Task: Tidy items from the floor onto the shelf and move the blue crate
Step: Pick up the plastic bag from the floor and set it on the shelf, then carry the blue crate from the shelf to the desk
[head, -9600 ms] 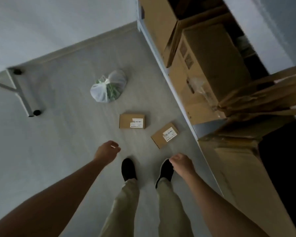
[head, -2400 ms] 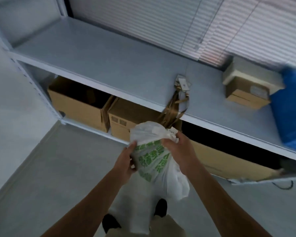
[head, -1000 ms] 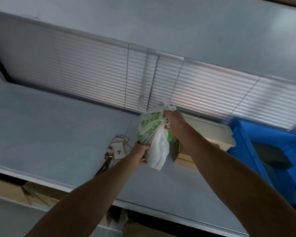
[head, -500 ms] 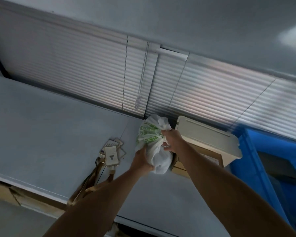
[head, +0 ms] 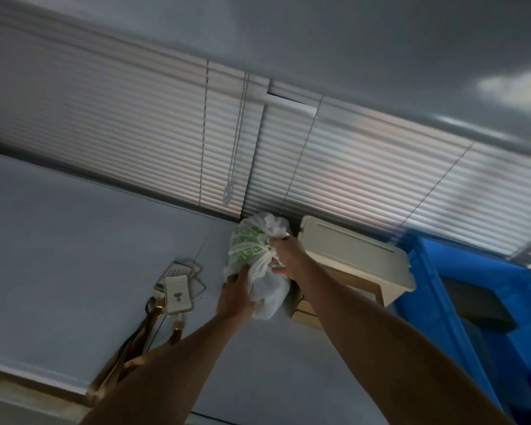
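A white plastic bag (head: 255,256) with green print rests on the grey shelf (head: 74,256), pressed against a beige lidded box. My right hand (head: 285,256) grips the bag's knotted top. My left hand (head: 235,294) cups the bag's lower left side. The blue crate (head: 472,308) stands on the shelf at the right, partly cut off by the frame edge. The floor is out of view.
A beige lidded box (head: 354,256) sits on cardboard boxes (head: 307,308) between the bag and the crate. Card holders on gold lanyards (head: 177,291) lie left of the bag, straps hanging over the shelf's front edge. Closed blinds (head: 258,154) run behind the shelf.
Since 9.6 s ago the bag went from the floor up onto the shelf. In the last second both hands lowered it beside the beige box until it rested on the shelf.
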Available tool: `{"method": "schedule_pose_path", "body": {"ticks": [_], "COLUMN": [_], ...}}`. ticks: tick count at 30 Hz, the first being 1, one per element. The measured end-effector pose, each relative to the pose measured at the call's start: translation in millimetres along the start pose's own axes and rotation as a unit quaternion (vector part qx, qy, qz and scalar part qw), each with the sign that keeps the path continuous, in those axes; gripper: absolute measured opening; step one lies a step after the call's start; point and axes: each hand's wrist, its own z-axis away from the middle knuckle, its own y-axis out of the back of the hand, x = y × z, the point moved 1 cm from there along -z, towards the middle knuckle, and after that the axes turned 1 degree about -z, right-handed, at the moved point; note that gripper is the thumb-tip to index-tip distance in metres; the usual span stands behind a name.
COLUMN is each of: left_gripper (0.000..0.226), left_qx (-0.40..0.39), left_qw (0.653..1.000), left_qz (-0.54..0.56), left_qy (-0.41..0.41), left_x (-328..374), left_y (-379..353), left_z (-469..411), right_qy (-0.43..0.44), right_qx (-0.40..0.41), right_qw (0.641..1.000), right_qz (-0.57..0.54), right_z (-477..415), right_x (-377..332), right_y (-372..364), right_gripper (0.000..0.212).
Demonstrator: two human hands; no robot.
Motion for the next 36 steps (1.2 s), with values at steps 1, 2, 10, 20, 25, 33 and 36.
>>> {"method": "schedule_pose_path", "body": {"ticks": [1,2,10,20,25,33,36], "left_gripper": [0.094,0.092,0.076,0.024,0.031,0.054,0.063], "left_qx": [-0.011,-0.018,-0.029,-0.012,-0.167,-0.282,-0.305], "left_qw": [1.0,1.0,1.0,0.992,0.972,0.95,0.944], "left_qz": [0.005,0.006,0.0,0.069,0.053,0.08,0.126], "left_qy": [-0.003,-0.006,0.009,-0.103,-0.159,-0.104,0.015], "left_x": [-1,-1,-2,86,158,299,337], "left_y": [2,4,30,30,-26,-132,-162], "left_z": [4,8,34,101,132,175,189], "right_qy": [0.002,0.002,-0.011,0.134,0.111,-0.121,-0.182], "right_qx": [0.003,0.002,-0.041,0.109,0.307,0.417,0.383], "right_qw": [1.0,1.0,0.998,0.974,0.911,0.853,0.889], "right_qz": [0.002,0.004,0.047,0.147,0.253,0.29,0.172], "right_z": [2,5,58,185,257,291,274], "right_x": [0,0,6,113,171,282,298], "right_y": [0,1,26,115,204,356,398], "right_gripper": [0.028,0.029,0.027,0.012,0.018,0.051,0.072]}}
